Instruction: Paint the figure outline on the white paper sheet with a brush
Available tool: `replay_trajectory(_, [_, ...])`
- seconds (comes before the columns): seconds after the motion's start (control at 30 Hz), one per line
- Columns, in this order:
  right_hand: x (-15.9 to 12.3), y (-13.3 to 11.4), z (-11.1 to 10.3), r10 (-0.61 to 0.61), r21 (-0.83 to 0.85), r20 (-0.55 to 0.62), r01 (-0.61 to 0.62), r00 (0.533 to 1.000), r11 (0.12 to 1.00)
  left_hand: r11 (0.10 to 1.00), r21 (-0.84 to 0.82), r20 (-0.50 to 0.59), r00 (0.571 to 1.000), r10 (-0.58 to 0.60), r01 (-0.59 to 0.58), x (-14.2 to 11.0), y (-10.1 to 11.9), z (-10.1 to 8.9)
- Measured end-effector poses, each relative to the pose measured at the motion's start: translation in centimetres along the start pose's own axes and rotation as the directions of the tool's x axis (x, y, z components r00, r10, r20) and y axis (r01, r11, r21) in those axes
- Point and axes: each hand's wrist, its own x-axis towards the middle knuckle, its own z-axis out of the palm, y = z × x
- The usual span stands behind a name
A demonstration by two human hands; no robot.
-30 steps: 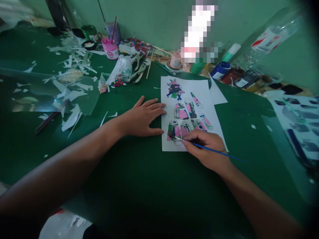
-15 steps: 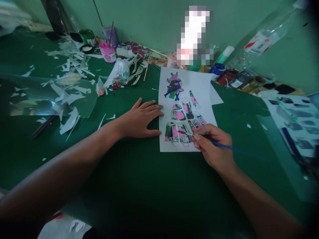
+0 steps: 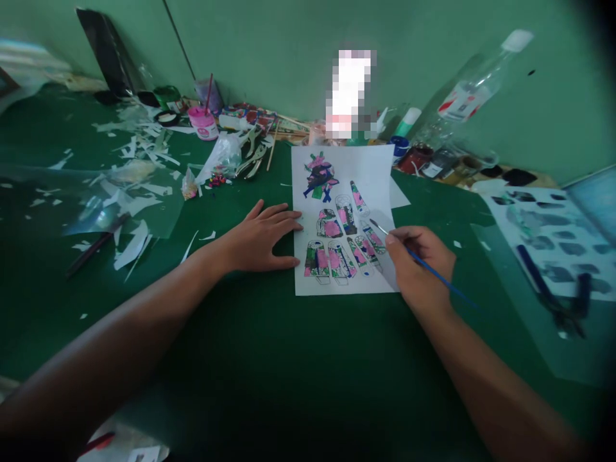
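Note:
A white sheet of paper (image 3: 380,170) lies on the green table (image 3: 269,359), bearing a printed figure and several cut-out-like shapes painted in pink, green and dark blue. My left hand (image 3: 264,236) lies flat with fingers spread, its fingertips on the paper's left edge. In a pinch near the metal ferrule, my right hand (image 3: 423,263) holds a thin blue paintbrush (image 3: 436,276). The dark bristle tip is over the right part of the sheet, beside the upper shapes; whether it touches the paper I cannot tell. A second sheet (image 3: 399,194) pokes out from underneath at the right.
Paint jars, a pink pot (image 3: 203,123), pliers (image 3: 255,157) and small bags of beads line the back. White paper scraps (image 3: 132,240) litter the left. A plastic bottle (image 3: 474,90) leans on the wall. At right lie dark pliers (image 3: 558,298) and a paint-smeared sheet (image 3: 548,234).
My right hand has lifted the brush from the lower shapes and shifted it up and to the right across the sheet. The left hand stays at the paper's edge. The view has tilted slightly.

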Motion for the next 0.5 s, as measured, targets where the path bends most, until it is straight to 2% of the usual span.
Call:
replay_trajectory(0.2, [2.5,4.3,-0.3,0.103,0.203,0.035,-0.108,0.994,0.973,1.000,-0.004,-0.007,1.000,0.030,-0.030,0.0,-0.2,-0.1])
replay_trajectory(0.33, [3.4,4.9,-0.8,0.065,0.266,-0.120,-0.031,0.991,0.964,0.999,-0.020,0.012,0.999,0.051,-0.051,-0.2,-0.6,-0.3])
replay_trajectory(0.4, [3.7,4.7,-1.8,-0.005,0.219,-0.136,0.035,0.991,0.975,0.997,-0.035,0.052,0.997,0.065,-0.063,-0.5,-0.7,-0.6])
replay_trajectory(0.43, [3.8,4.6,-2.4,-0.059,0.172,-0.103,0.076,0.993,0.982,0.997,-0.045,0.077,0.994,0.073,-0.069,-0.7,-0.7,-0.8])
replay_trajectory(0.5, [4.0,4.6,-3.7,-0.173,0.034,0.076,0.171,0.982,0.985,0.995,-0.064,0.125,0.988,0.086,-0.078,-1.3,-0.8,-1.0])
